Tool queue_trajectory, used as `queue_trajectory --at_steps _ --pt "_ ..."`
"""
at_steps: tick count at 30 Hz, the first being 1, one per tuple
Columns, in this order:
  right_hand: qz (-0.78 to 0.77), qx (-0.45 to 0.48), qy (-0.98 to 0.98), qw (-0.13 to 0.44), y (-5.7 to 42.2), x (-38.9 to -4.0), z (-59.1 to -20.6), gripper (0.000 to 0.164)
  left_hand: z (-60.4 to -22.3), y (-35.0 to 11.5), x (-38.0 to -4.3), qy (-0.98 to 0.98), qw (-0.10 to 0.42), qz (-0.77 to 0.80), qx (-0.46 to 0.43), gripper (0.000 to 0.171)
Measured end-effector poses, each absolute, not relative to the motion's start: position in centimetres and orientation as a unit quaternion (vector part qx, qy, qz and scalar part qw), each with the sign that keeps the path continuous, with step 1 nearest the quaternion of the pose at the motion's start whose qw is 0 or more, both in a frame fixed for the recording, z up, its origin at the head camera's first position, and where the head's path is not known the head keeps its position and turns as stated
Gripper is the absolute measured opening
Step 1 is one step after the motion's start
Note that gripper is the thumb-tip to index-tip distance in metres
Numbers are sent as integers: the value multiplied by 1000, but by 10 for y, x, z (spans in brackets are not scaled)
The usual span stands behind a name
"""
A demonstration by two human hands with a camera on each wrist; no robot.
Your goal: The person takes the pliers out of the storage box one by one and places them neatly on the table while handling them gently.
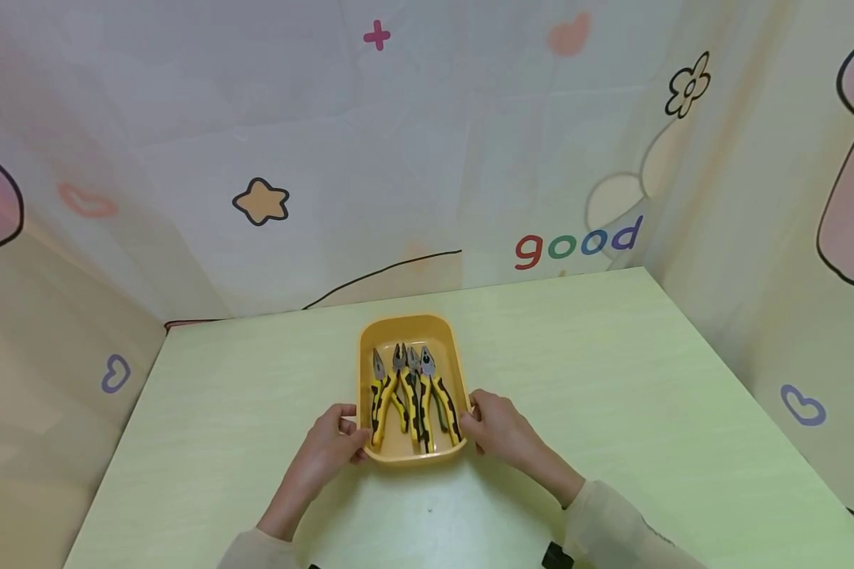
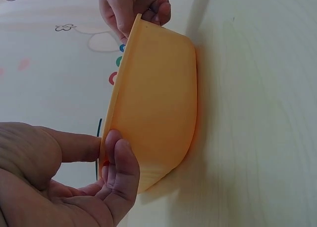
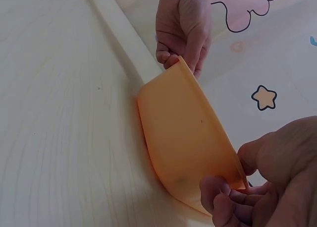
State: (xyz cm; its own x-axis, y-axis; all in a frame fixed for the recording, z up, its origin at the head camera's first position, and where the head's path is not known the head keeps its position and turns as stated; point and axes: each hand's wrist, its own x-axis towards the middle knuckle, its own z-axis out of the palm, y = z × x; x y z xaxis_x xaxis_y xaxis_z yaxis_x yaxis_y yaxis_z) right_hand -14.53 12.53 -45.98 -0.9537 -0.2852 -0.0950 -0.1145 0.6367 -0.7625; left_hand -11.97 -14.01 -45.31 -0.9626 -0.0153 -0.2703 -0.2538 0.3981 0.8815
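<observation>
A yellow plastic tray (image 1: 407, 329) with rounded corners sits in front of me in the head view. Several pliers (image 1: 425, 395) with yellow-and-black handles lie side by side in it, their metal jaws pointing away from me. My left hand (image 1: 327, 446) pinches the tray's rim near its front left corner, thumb on top and fingertips beneath. On the opposite side my right hand (image 1: 501, 427) grips the rim the same way. From the wrist views, the tray's outer side (image 2: 156, 88) shows between both hands, its bottom close over the table.
The pale green table (image 1: 576, 356) stretches out on both sides of the tray. Behind and beside it hang printed curtains (image 1: 413, 158) with stars, hearts and the word "good". A small dark mark (image 1: 430, 510) is on the tabletop near me.
</observation>
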Motion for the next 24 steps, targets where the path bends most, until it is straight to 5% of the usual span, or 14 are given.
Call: queue_trajectory --at_steps 24 --pt "-419 -120 891 126 131 -135 -458 3 -451 -138 -108 832 130 533 -83 43"
